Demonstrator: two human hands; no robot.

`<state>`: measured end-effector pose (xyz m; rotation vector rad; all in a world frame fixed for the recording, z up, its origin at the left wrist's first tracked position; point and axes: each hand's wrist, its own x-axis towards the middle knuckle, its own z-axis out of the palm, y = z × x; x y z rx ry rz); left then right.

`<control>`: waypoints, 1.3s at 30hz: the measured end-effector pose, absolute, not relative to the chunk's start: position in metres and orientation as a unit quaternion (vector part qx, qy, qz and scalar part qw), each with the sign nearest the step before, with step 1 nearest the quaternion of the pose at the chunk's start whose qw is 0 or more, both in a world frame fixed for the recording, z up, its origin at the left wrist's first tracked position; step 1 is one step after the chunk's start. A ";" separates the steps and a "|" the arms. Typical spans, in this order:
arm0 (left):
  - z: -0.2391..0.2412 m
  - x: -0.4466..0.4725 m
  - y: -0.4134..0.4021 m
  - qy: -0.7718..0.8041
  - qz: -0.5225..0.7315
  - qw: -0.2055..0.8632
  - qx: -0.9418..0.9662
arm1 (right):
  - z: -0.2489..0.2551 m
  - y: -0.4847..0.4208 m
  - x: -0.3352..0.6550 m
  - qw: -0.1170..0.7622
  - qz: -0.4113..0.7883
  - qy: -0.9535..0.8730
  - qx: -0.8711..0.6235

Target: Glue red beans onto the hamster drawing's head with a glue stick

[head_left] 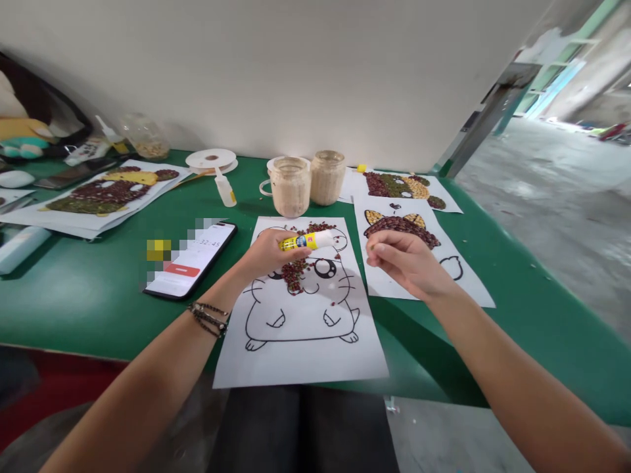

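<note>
My left hand [266, 255] is closed round a yellow glue stick [298, 242], its white end pointing right. Under it lies a sheet of paper [300, 365] with a black outline drawing of a chubby whiskered animal. Small red and green beans [294, 277] cover part of the animal's head, and a few sit loose on its face and body. My right hand [407, 264] hovers over the left side of a cat picture [414, 286], thumb and fingertips pinched together. Whatever is between them is too small to make out.
Behind the drawing stand two glass jars [290, 187]. A small glue bottle [225, 188], a white spool [211, 159] and a phone [194, 263] are to the left. Finished bean pictures [111, 190] lie at far left and back right on the green table [98, 309].
</note>
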<state>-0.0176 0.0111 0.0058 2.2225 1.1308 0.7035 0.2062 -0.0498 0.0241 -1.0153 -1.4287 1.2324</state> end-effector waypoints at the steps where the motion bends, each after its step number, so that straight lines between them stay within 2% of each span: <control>1: 0.006 -0.017 0.011 0.420 0.262 0.274 0.825 | 0.025 -0.054 0.216 0.496 0.486 -0.576 -0.431; 5: 0.004 -0.015 0.009 0.433 0.254 0.274 0.820 | 0.022 -0.071 0.271 0.554 0.354 -0.535 -0.531; 9: 0.006 -0.012 0.007 0.440 0.247 0.261 0.823 | 0.009 -0.082 0.317 0.474 0.207 -0.483 -0.706; 12: 0.008 -0.009 0.006 0.444 0.245 0.251 0.824 | -0.001 -0.084 0.328 0.410 0.152 -0.496 -0.750; 23: 0.005 -0.008 0.007 0.440 0.247 0.248 0.827 | -0.016 -0.071 0.330 0.336 0.066 -0.575 -0.743; 39: 0.004 -0.008 0.007 0.435 0.244 0.256 0.828 | -0.017 -0.070 0.328 0.297 0.007 -0.607 -0.737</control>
